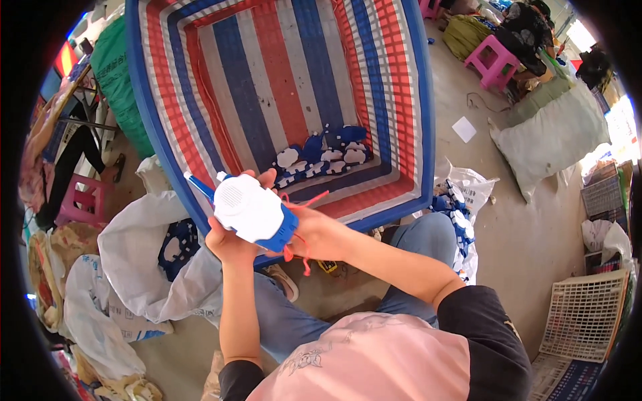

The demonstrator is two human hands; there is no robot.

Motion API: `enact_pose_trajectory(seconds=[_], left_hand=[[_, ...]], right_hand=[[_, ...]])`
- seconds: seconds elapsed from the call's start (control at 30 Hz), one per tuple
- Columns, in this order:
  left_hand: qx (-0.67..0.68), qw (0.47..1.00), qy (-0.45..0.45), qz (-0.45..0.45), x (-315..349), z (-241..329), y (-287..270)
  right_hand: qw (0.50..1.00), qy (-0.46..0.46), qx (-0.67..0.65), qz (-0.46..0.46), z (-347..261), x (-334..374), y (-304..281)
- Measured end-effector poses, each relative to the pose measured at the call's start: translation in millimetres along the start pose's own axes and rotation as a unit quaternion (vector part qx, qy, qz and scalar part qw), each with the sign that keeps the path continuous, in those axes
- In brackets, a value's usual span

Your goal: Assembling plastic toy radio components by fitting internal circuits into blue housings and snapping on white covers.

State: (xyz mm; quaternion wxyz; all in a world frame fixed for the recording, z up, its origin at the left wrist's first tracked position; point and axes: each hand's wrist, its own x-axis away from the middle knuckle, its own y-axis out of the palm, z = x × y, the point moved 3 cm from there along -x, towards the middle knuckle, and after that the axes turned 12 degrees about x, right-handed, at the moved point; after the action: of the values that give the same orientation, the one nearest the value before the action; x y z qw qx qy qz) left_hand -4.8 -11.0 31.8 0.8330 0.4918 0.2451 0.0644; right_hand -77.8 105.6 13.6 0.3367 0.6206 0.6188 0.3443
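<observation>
A white and blue toy walkie-talkie (244, 208) with a round speaker grille and a blue antenna is held up over the near left rim of a big plastic crate. My left hand (232, 246) is wrapped round it from beneath, thumb on one side and fingertips showing on the other. At its blue lower end, my right hand (313, 234) is closed against it, with most of its fingers hidden behind the body. Thin red cord (309, 200) trails over the right hand, and more hangs below it.
The striped crate (422, 134) holds several blue and white toy parts (321, 159) at its near end. An open white sack (134, 230) with similar pieces stands left; another bag (478, 187) lies right of my knee. Beyond are pink stools (493, 61) and a stuffed sack (555, 137).
</observation>
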Motion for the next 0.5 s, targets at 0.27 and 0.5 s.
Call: enact_pose_trajectory(seconds=[0.27, 0.5], left_hand=[[-0.095, 0.988, 0.105, 0.061, 14.0, 34.3, 15.9], [-0.411, 0.794, 0.34, 0.293, 113.6, 212.9, -30.2]], right_hand=[[0.981, 0.046, 0.154, -0.111, -16.9, -26.0, 26.7], [0.823, 0.086, 0.54, 0.154, -24.7, -28.2, -142.9]])
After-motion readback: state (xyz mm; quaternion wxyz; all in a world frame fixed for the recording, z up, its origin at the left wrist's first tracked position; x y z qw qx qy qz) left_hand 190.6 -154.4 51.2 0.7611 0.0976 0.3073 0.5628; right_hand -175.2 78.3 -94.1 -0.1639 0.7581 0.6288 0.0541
